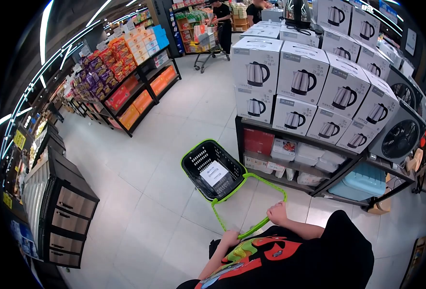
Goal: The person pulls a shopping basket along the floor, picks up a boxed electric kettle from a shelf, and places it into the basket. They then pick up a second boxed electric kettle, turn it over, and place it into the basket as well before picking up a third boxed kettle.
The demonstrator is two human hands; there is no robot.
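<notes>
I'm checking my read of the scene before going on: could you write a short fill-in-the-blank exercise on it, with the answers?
The left hand and right hand grip the basket's green ____. The flat rectangular item inside the basket is ____ in colour. Beneath the basket is a pale tiled ____. The stacked boxes right of the basket each show a picture of a ____.

Missing words, in order: handle; white; floor; kettle.
</notes>
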